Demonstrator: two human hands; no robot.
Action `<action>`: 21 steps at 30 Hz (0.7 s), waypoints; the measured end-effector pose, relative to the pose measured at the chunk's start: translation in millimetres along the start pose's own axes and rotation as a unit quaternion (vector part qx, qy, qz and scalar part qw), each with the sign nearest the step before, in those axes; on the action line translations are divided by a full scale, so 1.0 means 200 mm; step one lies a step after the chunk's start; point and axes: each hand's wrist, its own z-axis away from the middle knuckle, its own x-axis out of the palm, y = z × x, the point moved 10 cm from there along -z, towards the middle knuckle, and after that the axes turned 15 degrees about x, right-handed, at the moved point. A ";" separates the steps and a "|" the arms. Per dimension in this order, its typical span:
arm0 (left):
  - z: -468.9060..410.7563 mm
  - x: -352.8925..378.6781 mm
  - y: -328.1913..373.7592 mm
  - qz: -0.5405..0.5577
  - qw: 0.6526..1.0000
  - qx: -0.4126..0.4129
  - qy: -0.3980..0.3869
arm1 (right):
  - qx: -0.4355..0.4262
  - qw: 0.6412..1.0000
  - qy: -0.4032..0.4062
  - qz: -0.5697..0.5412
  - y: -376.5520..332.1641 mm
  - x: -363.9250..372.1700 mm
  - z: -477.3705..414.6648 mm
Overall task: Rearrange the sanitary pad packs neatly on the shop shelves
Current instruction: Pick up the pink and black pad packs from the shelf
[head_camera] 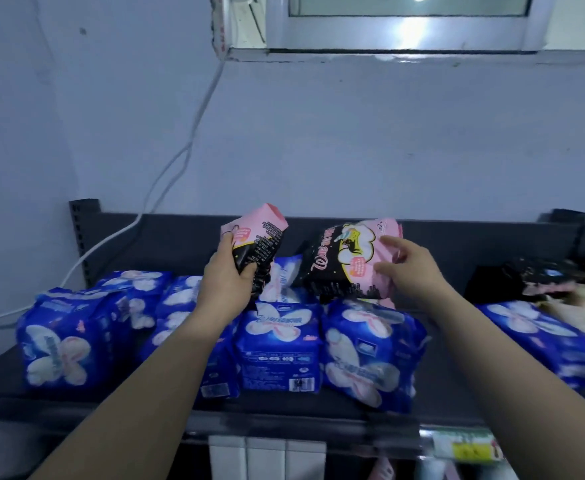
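Two jobs left: your L hand [227,275] grips a pink pack [254,242], R hand [414,271] touches a 2nd pink pack [346,261] w/ straight fingers, and blue packs [277,344] below both look crooked.

Left hand [227,275]: grips pink-black pack [254,244] above blue packs [277,344].
Right hand [410,271]: touches second pack [346,261] (tilted) above blue packs.

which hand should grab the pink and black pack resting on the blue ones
Right. The right hand is open and already at the resting pack, while the left hand is busy gripping a second pack.
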 end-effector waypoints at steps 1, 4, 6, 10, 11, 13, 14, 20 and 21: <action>0.00 0.06 0.03 -0.002 1.000 0.005 -0.009 | 0.010 1.000 -0.005 0.001 0.04 -0.04 0.00; -0.03 0.17 0.10 -0.022 0.999 0.021 -0.030 | 0.045 0.998 -0.051 -0.015 0.13 -0.04 0.00; -0.04 0.27 0.13 -0.036 0.997 0.025 -0.060 | 0.050 0.995 -0.085 -0.012 0.15 -0.01 0.00; -0.04 0.43 0.10 -0.085 0.990 -0.002 -0.115 | 0.029 0.991 -0.123 0.035 0.16 0.03 -0.04; -0.03 0.45 0.08 -0.104 0.987 -0.014 -0.125 | 0.022 0.990 -0.130 0.049 0.16 0.03 -0.05; -0.04 0.47 0.08 -0.176 0.975 -0.027 -0.133 | 0.011 0.987 -0.147 0.065 0.17 0.02 -0.07; -0.06 0.47 0.12 -0.219 0.967 -0.015 -0.126 | 0.008 0.986 -0.157 0.063 0.17 0.02 -0.08; -0.10 0.72 0.34 -0.274 0.938 0.026 -0.210 | -0.005 0.985 -0.171 0.019 0.21 -0.08 -0.20; -0.08 0.76 0.32 -0.284 0.930 0.010 -0.232 | -0.004 0.987 -0.162 0.020 0.22 -0.10 -0.23</action>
